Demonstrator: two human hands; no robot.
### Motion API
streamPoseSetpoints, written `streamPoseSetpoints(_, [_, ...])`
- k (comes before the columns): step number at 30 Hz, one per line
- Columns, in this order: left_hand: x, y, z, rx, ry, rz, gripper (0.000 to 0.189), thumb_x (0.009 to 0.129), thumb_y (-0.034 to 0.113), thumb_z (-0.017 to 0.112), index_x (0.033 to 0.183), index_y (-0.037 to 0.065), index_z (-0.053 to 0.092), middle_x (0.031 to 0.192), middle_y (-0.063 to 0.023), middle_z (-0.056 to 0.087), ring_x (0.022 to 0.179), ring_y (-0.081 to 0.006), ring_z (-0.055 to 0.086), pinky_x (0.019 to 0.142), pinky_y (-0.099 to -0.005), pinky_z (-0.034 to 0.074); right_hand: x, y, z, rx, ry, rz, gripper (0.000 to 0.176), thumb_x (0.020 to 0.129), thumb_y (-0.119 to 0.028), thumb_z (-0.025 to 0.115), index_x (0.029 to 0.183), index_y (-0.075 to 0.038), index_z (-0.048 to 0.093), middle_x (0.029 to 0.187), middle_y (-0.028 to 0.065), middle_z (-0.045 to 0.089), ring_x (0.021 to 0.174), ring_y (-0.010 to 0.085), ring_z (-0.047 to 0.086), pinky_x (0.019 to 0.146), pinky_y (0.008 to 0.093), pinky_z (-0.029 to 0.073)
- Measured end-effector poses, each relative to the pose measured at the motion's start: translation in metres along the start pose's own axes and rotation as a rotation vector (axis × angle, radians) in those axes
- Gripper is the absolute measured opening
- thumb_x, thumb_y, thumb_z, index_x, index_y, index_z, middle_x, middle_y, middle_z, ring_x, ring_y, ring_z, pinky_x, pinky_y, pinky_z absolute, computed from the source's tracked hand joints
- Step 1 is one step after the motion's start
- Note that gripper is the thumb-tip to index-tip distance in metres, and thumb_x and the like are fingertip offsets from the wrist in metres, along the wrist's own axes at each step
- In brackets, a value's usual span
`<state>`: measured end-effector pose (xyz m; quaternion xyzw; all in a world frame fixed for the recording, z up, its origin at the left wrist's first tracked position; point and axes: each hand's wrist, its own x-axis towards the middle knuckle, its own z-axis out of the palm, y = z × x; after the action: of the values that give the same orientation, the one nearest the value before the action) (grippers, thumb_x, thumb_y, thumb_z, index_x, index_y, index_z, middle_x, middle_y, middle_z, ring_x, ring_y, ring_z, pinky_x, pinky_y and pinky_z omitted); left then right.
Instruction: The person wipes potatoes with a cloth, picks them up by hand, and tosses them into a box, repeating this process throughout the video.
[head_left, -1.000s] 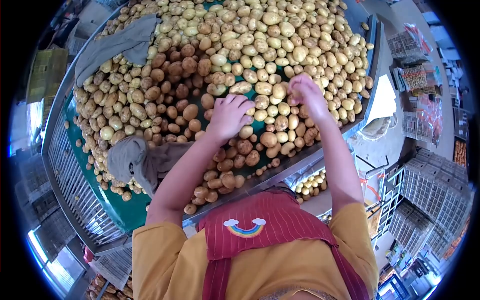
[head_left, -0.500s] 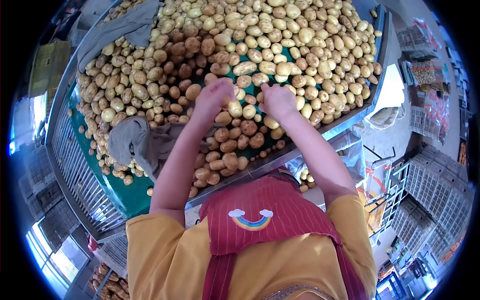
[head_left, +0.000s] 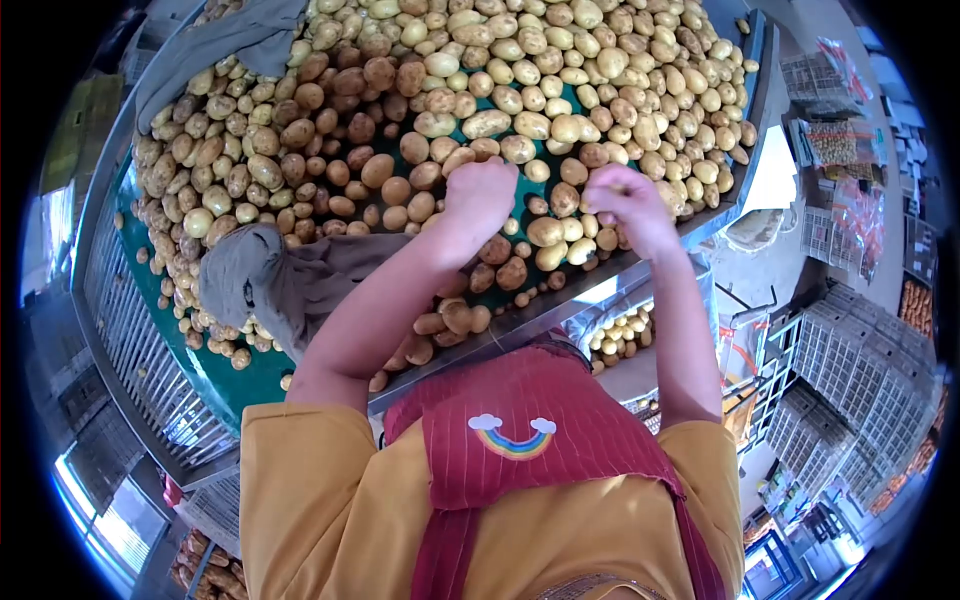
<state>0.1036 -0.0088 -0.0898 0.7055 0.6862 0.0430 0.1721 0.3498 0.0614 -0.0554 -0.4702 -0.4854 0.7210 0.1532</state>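
Observation:
A thick spread of potatoes (head_left: 490,123) covers the green surface (head_left: 216,378) of a metal-edged table. My left hand (head_left: 483,192) lies over the potatoes near the middle, its fingers curled down; whether it holds one is hidden. To the right, my right hand (head_left: 626,204) has its fingers drawn together at the potatoes close to the table's right edge, and what is between them is too small to make out. Between the hands are several loose potatoes, with some green surface showing among them. A grey-brown cloth (head_left: 290,280) rests beside my left forearm.
Another grey cloth (head_left: 215,55) lies at the upper left. The metal rim (head_left: 590,296) runs along the near side. Below it is a bag of potatoes (head_left: 622,333). Stacked crates (head_left: 860,375) stand at the right, and a slatted metal rack (head_left: 140,330) at the left.
My left hand has moved right, toward the middle. My right hand has moved right and slightly down, away from the left. More potatoes in the bag below the rim now show.

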Motion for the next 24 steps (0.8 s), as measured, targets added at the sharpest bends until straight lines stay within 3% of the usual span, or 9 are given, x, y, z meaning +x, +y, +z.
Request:
streamPoseSetpoints(4, [-0.016, -0.015, -0.032, -0.377, 0.026, -0.061, 0.014, 0.078, 0.016, 0.074, 0.087, 0.007, 0.070, 0.093, -0.0096, 0.068, 0.081, -0.0280, 0.067, 0.071, -0.0380, 0.054, 0.008, 0.000, 0.059, -1.048, 0.001, -0.644, 0.015, 0.085, -0.006, 0.070, 0.097, -0.013, 0.077, 0.092, 0.0077, 0.065, 0.087, 0.0245, 0.069, 0.075, 0.0356, 0.057])
streamPoseSetpoints(7, [-0.031, -0.025, -0.045, -0.592, 0.067, -0.141, 0.018, 0.077, 0.006, 0.072, 0.094, 0.009, 0.075, 0.094, -0.0068, 0.067, 0.081, -0.0288, 0.066, 0.074, -0.0350, 0.055, 0.027, -0.006, 0.076, -1.519, -0.158, -0.394, 0.016, 0.089, -0.009, 0.064, 0.098, -0.013, 0.076, 0.101, 0.0082, 0.068, 0.089, 0.0289, 0.070, 0.077, 0.0396, 0.059])
streamPoseSetpoints(11, [-0.044, 0.001, -0.041, -0.225, 0.256, 0.259, 0.020, 0.074, 0.006, 0.069, 0.092, 0.012, 0.073, 0.096, -0.0034, 0.065, 0.089, -0.0256, 0.064, 0.074, -0.0365, 0.055, 0.040, -0.004, 0.094, -1.668, -0.158, -0.229, 0.019, 0.087, -0.012, 0.064, 0.102, -0.016, 0.074, 0.100, 0.0090, 0.071, 0.091, 0.0310, 0.071, 0.074, 0.0398, 0.059])
streamPoseSetpoints(14, [-0.041, 0.024, -0.016, 0.159, 0.093, 0.235, 0.011, 0.080, 0.014, 0.064, 0.088, 0.010, 0.069, 0.093, -0.0039, 0.063, 0.094, -0.0242, 0.061, 0.069, -0.0402, 0.052, 0.029, -0.009, 0.067, -1.388, -0.111, -0.343, 0.016, 0.087, -0.013, 0.067, 0.102, -0.011, 0.072, 0.096, 0.0089, 0.073, 0.091, 0.0307, 0.071, 0.073, 0.0399, 0.058])
streamPoseSetpoints(15, [-0.039, 0.025, -0.003, 0.182, 0.024, 0.224, 0.012, 0.082, 0.015, 0.061, 0.087, 0.010, 0.071, 0.092, -0.0037, 0.064, 0.096, -0.0235, 0.061, 0.068, -0.0401, 0.050, 0.016, -0.010, 0.052, -0.997, -0.051, -0.436, 0.015, 0.085, -0.009, 0.069, 0.099, -0.008, 0.070, 0.089, 0.0075, 0.070, 0.081, 0.0255, 0.070, 0.069, 0.0330, 0.055])
streamPoseSetpoints(16, [-0.037, 0.028, -0.005, 0.225, -0.062, 0.239, 0.012, 0.082, 0.014, 0.062, 0.086, 0.011, 0.072, 0.093, -0.0038, 0.065, 0.098, -0.0231, 0.061, 0.068, -0.0381, 0.051, 0.006, -0.003, 0.038, -0.272, -0.090, -0.248, 0.018, 0.084, -0.009, 0.073, 0.101, -0.005, 0.068, 0.088, 0.0017, 0.068, 0.075, 0.0167, 0.066, 0.063, 0.0275, 0.052])
streamPoseSetpoints(17, [-0.034, 0.032, -0.005, 0.252, -0.101, 0.235, 0.012, 0.081, 0.015, 0.062, 0.085, 0.011, 0.073, 0.092, -0.0041, 0.066, 0.097, -0.0231, 0.061, 0.067, -0.0371, 0.051, -0.019, -0.019, 0.028, 0.012, -0.002, -0.024, 0.022, 0.088, -0.008, 0.070, 0.109, -0.006, 0.066, 0.091, 0.0006, 0.066, 0.073, 0.0108, 0.063, 0.058, 0.0230, 0.047])
streamPoseSetpoints(20, [-0.023, 0.041, -0.008, 0.315, -0.232, 0.312, 0.012, 0.081, 0.015, 0.063, 0.085, 0.012, 0.074, 0.091, -0.0050, 0.068, 0.094, -0.0236, 0.063, 0.067, -0.0355, 0.052, -0.054, 0.006, -0.014, 0.787, -0.024, -0.239, 0.037, 0.091, -0.012, 0.069, 0.126, -0.009, 0.057, 0.110, 0.0147, 0.064, 0.078, 0.0191, 0.066, 0.053, 0.0207, 0.045])
streamPoseSetpoints(24, [-0.015, 0.041, 0.004, 0.328, -0.302, 0.414, 0.012, 0.081, 0.015, 0.063, 0.086, 0.012, 0.074, 0.088, -0.0063, 0.070, 0.088, -0.0248, 0.066, 0.067, -0.0360, 0.053, -0.048, 0.006, -0.042, 0.524, 0.083, -0.234, 0.026, 0.091, -0.009, 0.068, 0.116, -0.006, 0.061, 0.104, 0.0108, 0.064, 0.084, 0.0170, 0.064, 0.059, 0.0187, 0.045])
